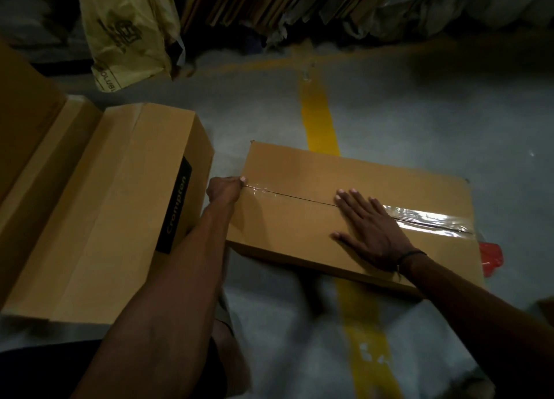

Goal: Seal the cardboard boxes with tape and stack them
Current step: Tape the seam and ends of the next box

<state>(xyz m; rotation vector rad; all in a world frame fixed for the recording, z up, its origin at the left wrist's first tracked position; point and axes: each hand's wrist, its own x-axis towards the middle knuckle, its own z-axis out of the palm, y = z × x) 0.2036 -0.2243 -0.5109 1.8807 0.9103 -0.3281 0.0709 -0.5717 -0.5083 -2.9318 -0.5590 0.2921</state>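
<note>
A flat cardboard box point(314, 188) lies on the grey floor point(419, 113), across a painted yellow line point(319, 119). Its two top flaps meet in a seam running left to right. Clear packing tape point(431, 218) covers the right portion of the seam and folds over the right edge; a further glossy stretch of tape shows at the left end of the seam.

Right hand point(368, 221): grip released, fingers straight and spread, palm pressed flat on the box top over the seam, at the left end of the glossy tape. A dark cord encircles the wrist.

Left hand point(223, 190): grip curled at the box's left edge, thumb pressing on the seam end. Whether it pinches tape cannot be told.

A larger cardboard box marked "Crompton" point(120, 203) stands just beside the left forearm, its top seam taped. A red object point(490, 257) shows beyond the box's right edge. A yellow plastic bag point(126, 32) and flattened cardboard sheets point(254, 2) stand along the far side.
</note>
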